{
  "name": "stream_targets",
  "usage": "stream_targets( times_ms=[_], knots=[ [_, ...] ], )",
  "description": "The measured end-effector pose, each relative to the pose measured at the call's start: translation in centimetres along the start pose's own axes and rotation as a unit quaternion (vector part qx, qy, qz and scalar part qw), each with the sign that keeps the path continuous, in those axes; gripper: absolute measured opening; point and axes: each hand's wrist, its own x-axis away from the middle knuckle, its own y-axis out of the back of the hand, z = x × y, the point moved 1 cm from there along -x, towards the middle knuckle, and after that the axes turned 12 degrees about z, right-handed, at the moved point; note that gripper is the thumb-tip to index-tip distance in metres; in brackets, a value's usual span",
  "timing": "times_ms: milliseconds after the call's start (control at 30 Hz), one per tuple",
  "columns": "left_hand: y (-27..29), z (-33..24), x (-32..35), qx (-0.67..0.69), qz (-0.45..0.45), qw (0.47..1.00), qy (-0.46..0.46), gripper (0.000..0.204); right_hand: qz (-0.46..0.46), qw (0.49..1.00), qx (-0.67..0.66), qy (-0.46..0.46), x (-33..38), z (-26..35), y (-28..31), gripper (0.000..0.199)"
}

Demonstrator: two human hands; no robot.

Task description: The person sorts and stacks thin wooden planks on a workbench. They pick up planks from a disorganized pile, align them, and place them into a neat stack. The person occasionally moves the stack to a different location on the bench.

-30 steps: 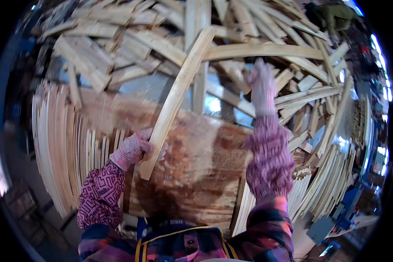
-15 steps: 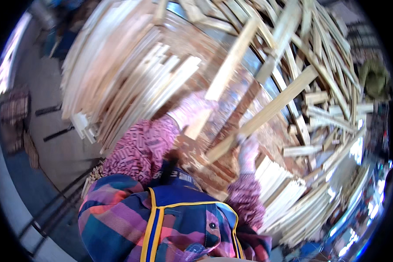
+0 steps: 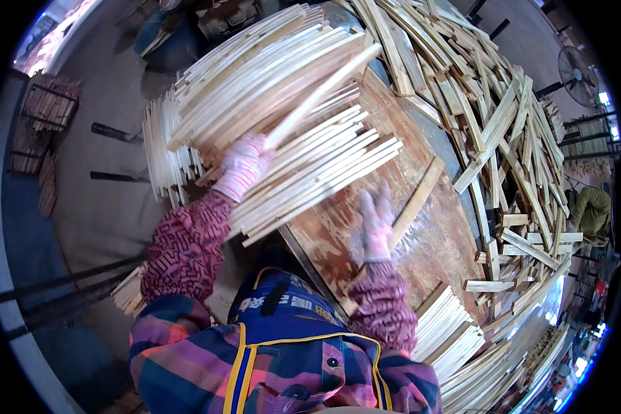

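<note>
Saw L hand [image 3: 245, 165], grip closed on pale slat [image 3: 326, 95] over stacked slats [image 3: 317, 165], best squared w/ them IMO, while R hand [image 3: 375, 228], fingers spread, was nr 2nd slat [image 3: 419, 195] on desk [image 3: 431, 255].

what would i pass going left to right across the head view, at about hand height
Wood-filled rack → gloved left hand → gloved right hand → jumbled heap of wooden pieces → person in green
</note>
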Motion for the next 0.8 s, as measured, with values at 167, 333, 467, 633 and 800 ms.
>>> stream_targets(
  times_ms=[167,333,467,633,800],
  knots=[
    [-2.0,1.2,-1.4,-0.044,-0.075,0.964,-0.252,0.048,-0.099,0.984,-0.149,0.020,-11.3,6.5,-16.3,0.094],
    [10.8,13.1,-13.8,0.151,-0.019,0.976,-0.157,0.075,-0.104,0.989,-0.102,-0.040,-17.8,3.2,-20.9,0.098],
    [9.9,20.1,-22.5,0.215,0.211,0.948,-0.100,0.080,0.057,0.956,0.242,-0.156,-19.0,6.4,-24.8,0.097],
    [9.4,15.3,-24.7,0.219,0.239,0.945,-0.046,0.109,0.030,0.940,0.292,-0.173,-20.8,5.4,-24.6,0.095],
    [9.9,13.5,-23.8,0.182,0.231,0.955,-0.043,0.123,0.008,0.959,0.249,-0.136,-21.1,5.3,-25.0,0.090]
  ],
)
